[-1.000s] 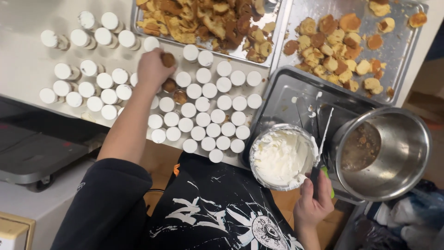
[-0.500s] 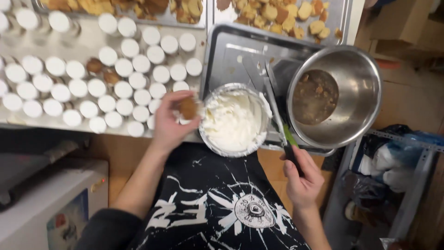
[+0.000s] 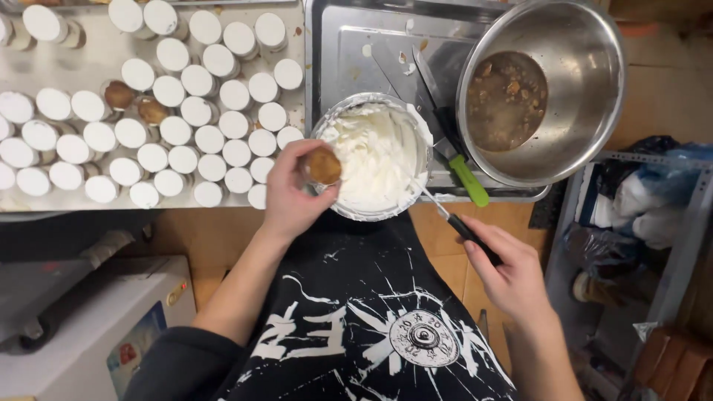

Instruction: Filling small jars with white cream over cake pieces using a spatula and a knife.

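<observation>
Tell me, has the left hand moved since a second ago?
Yes. The left hand left the rows of white-topped round cakes and came over to the foil bowl of white cream, carrying a small round brown pastry.

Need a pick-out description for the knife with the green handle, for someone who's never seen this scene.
Start at the big steel bowl holding brown liquid, on the metal tray. Just left of it, beside the cream bowl, a knife lies on the tray, blade pointing away from the person. Its bright green handle sets it apart from the black-handled tool in the right hand.
</observation>
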